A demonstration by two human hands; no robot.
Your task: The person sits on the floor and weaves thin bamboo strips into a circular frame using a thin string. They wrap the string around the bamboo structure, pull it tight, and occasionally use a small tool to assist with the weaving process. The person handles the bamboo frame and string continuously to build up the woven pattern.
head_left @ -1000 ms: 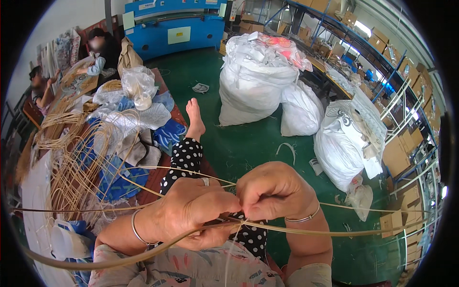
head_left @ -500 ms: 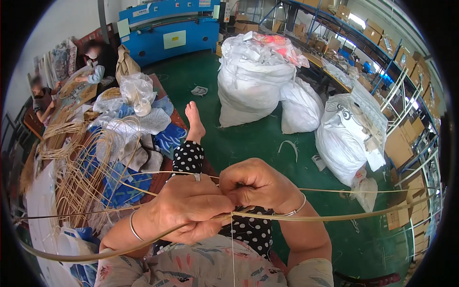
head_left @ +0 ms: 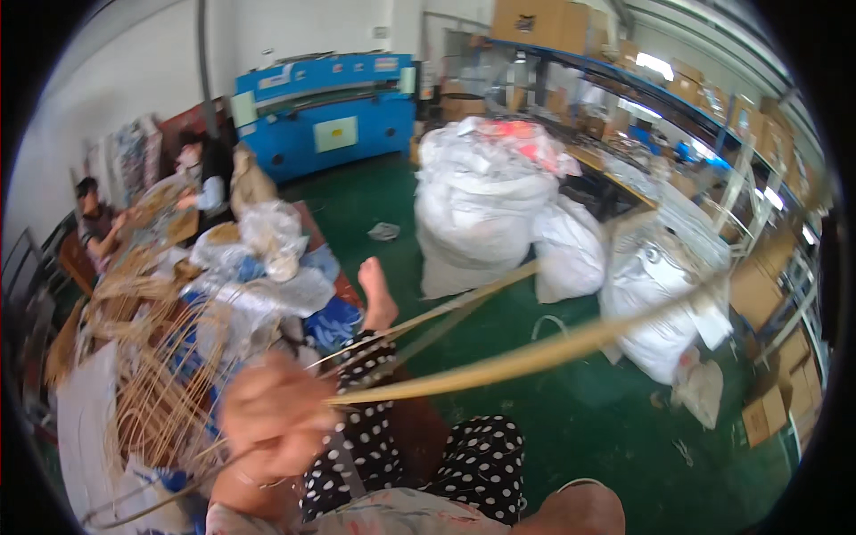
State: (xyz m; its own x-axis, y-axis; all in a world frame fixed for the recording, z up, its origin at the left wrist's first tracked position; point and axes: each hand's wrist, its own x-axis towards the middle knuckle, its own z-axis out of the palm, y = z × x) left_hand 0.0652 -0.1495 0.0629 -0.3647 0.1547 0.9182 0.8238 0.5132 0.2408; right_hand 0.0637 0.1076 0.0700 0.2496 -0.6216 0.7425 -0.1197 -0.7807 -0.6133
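Note:
My left hand (head_left: 276,415) is raised left of centre, blurred by motion. Its fingers are closed around pale, thin rattan strips (head_left: 535,357), perhaps bent as a hoop. One broad length sweeps from the fist up toward the right rim, smeared by motion. A thinner strip (head_left: 446,308) runs above it, and a further end curves away at the lower left. At the lower edge, part of my right arm (head_left: 575,513) shows with a bracelet on it; the hand itself is out of the picture. Below the strips are my polka-dot trousers (head_left: 486,455) and a bare foot (head_left: 376,290).
On the left, a table bears a tangle of rattan loops (head_left: 169,374) and plastic bags (head_left: 272,227). Two people sit at its far end. Big white sacks (head_left: 481,214) stand on the green floor, before a blue machine (head_left: 330,116) and shelves of cartons (head_left: 687,71).
My hands have parted: the left moved left and down with the strips, the right dropped to the lower edge. The strips now slant up to the right. The view has tilted upward.

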